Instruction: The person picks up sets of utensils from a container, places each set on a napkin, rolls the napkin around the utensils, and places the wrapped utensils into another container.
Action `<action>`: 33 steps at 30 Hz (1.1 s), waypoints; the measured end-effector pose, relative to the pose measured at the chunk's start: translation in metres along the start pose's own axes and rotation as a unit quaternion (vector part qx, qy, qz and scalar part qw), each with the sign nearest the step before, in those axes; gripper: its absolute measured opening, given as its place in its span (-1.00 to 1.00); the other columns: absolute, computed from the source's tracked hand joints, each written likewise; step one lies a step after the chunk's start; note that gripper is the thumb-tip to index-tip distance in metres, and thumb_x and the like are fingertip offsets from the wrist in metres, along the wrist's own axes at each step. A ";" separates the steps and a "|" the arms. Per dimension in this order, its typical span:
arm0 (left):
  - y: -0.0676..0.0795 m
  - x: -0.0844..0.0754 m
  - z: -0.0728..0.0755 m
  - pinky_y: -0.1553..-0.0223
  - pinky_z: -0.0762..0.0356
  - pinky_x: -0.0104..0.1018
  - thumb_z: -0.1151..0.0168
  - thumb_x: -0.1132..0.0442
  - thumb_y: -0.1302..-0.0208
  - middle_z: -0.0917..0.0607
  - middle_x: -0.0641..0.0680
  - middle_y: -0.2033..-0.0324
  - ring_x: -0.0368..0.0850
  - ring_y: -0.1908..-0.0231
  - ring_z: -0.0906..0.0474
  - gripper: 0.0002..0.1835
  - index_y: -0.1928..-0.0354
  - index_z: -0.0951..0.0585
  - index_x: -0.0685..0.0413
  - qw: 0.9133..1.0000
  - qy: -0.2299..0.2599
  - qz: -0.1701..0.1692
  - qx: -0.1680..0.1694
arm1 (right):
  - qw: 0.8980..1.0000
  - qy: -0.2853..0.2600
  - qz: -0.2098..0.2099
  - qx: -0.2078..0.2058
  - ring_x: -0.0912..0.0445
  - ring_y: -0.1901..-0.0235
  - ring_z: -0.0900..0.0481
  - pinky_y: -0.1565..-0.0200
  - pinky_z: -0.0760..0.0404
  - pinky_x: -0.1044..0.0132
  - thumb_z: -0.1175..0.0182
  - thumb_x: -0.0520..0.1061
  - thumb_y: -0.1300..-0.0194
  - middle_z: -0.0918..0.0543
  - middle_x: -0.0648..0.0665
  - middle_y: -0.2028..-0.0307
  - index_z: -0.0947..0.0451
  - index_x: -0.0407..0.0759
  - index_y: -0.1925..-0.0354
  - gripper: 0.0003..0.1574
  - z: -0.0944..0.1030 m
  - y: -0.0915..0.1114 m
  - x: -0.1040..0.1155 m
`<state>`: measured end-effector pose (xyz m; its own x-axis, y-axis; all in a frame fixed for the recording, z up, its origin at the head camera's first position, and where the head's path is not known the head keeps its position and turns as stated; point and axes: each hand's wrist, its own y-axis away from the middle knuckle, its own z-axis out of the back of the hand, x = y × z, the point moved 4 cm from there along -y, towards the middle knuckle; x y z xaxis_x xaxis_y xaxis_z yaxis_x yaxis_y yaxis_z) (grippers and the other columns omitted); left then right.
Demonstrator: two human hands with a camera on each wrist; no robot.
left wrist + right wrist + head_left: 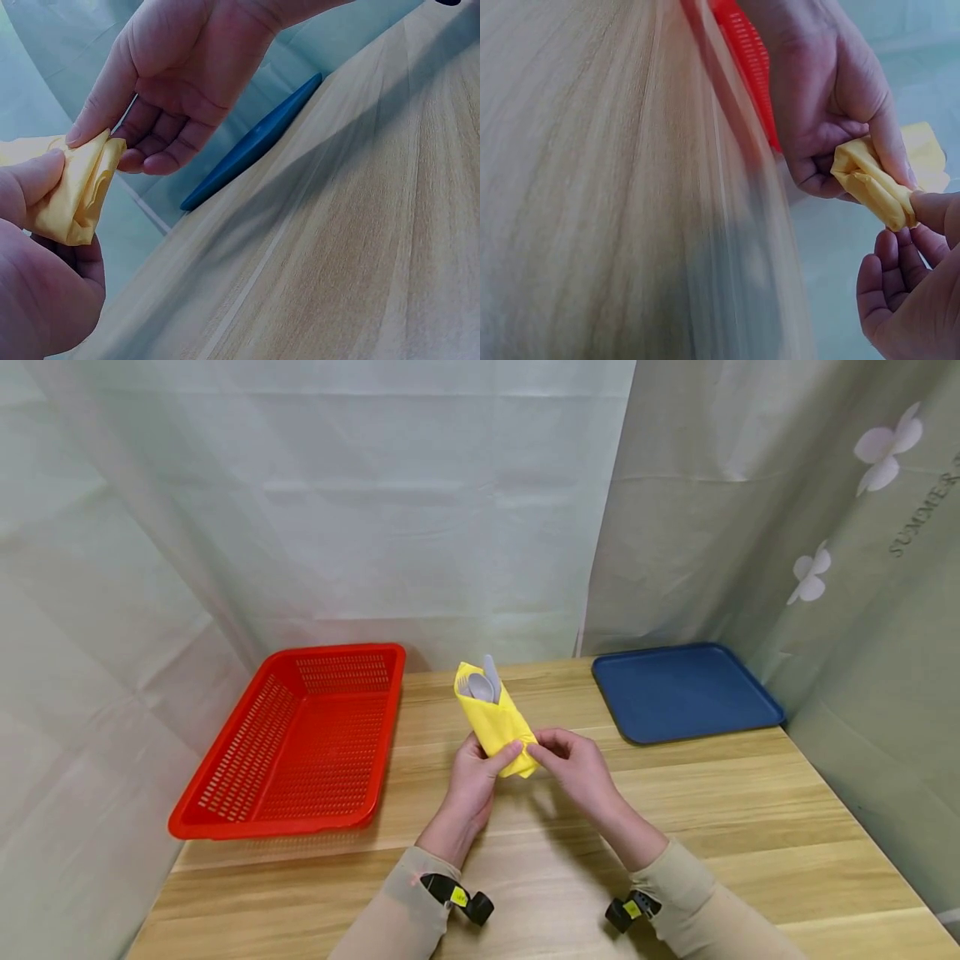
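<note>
A yellow napkin [497,725] is folded round a grey fork [463,687], spoon [482,688] and knife [491,675], whose upper ends stick out of its far end. My left hand [474,777] grips the lower part of the bundle, thumb on top and fingers beneath. From the other side my right hand [577,768] pinches the napkin's edge near the bottom end, between thumb and fingers. Both wrist views show the folded lower end of the napkin [82,191] held up above the table, the two thumbs close together on it.
A red plastic basket [367,777] with slotted sides stands on the left of the wooden table [525,893]. At the back right lies a blue tray [686,693]. Pale curtains [375,510] hang behind and at both sides of the table.
</note>
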<state>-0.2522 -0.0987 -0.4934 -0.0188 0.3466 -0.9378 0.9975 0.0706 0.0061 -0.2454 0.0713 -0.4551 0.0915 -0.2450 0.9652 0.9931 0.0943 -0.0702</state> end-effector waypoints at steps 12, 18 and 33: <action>0.005 -0.021 0.003 -0.08 -0.69 -0.27 -0.59 0.33 -0.36 -0.82 0.13 -0.07 -0.08 -0.03 -0.72 -0.55 -0.24 -0.71 0.25 0.997 -0.077 0.003 -0.012 | 1.000 -0.011 0.002 0.005 0.07 0.10 -0.72 0.05 -0.68 0.35 -0.45 -0.10 -0.53 -0.83 -0.11 0.11 -0.82 -0.25 -0.04 -0.75 0.003 0.004 0.004; 0.009 -0.032 0.005 -0.07 -0.68 -0.27 -0.61 0.32 -0.34 -0.82 0.13 -0.04 -0.08 0.00 -0.72 -0.55 -0.21 -0.72 0.27 0.995 -0.096 0.005 -0.014 | 1.000 0.001 0.013 0.013 0.05 0.10 -0.72 0.04 -0.69 0.31 -0.44 -0.10 -0.54 -0.83 -0.11 0.11 -0.83 -0.22 -0.04 -0.76 0.006 0.006 0.007; 0.017 -0.064 0.014 -0.13 -0.72 -0.13 -0.60 0.28 -0.36 -0.82 0.16 -0.10 0.01 -0.06 -0.76 -0.52 -0.26 -0.70 0.23 0.986 -0.163 0.026 -0.021 | 0.990 0.121 0.070 0.021 0.06 0.05 -0.72 -0.04 -0.72 0.08 -0.41 -0.05 -0.57 -0.81 0.00 0.04 -0.81 -0.12 -0.15 -0.71 0.013 0.007 0.017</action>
<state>-0.2335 -0.1331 -0.4381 0.0620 0.0312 -0.9976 0.9927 0.1016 0.0649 -0.2379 0.0806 -0.4360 0.2479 -0.4498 0.8580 0.9660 0.1817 -0.1839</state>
